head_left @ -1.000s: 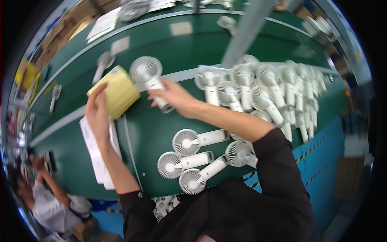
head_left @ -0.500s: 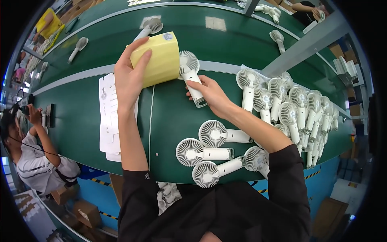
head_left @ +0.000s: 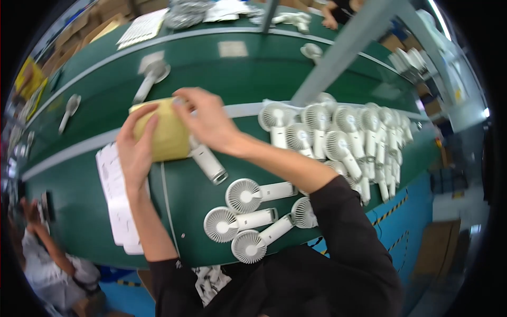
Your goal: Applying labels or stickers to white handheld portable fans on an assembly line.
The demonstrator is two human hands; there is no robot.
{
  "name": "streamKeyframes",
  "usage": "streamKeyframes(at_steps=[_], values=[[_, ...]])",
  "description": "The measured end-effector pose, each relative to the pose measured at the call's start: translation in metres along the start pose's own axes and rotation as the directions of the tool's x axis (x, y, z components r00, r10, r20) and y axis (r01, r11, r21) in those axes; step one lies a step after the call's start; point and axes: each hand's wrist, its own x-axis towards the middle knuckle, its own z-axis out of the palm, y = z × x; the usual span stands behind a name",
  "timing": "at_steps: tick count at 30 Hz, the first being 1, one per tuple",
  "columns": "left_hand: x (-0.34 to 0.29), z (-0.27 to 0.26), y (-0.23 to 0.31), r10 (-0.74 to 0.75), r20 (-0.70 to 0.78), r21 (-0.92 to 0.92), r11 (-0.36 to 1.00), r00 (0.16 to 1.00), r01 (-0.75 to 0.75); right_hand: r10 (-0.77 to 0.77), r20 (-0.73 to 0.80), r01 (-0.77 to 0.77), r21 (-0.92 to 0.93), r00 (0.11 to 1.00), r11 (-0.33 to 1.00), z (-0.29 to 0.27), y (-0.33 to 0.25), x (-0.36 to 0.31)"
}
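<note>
My left hand point(head_left: 136, 150) is closed around a thick yellow block point(head_left: 166, 134), perhaps a flattened roll of paper or labels, above the green table. My right hand point(head_left: 208, 119) has its fingers pinched at the block's upper right edge; what is between the fingertips is hidden. Below my right hand, a white handheld fan point(head_left: 209, 165) shows its handle, while its head is mostly covered by that hand and the block. Nearer me, several white fans lie on the table, among them one fan point(head_left: 244, 195) with its round grille facing up.
Many white fans point(head_left: 348, 120) are piled at the right, by a grey metal post point(head_left: 346, 50). White printed sheets point(head_left: 119, 201) lie at the left. Beyond a grey rail point(head_left: 243, 110), more fans point(head_left: 153, 74) lie on a green surface. A co-worker point(head_left: 53, 264) sits at far left.
My right hand has let go of the fan's handle and moved up to the yellow block's edge. The view has shifted, so the fans appear further left.
</note>
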Motion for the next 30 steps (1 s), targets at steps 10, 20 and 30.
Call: streamKeyframes(at_steps=[10,20,30], values=[[0.001,-0.007,-0.002,0.015,-0.043,-0.116,0.993,0.999,-0.02,0.218,0.329,-0.308,0.253,0.919,0.917,-0.017,-0.026,0.006],[0.001,-0.005,0.004,0.066,-0.001,-0.175,0.982,0.998,-0.065,0.21,0.281,-0.347,0.644,0.936,0.682,-0.029,-0.015,0.012],[-0.001,-0.008,0.001,-0.009,-0.007,-0.203,0.979,1.0,0.008,0.217,0.242,-0.298,0.383,0.946,0.874,-0.019,-0.019,0.008]])
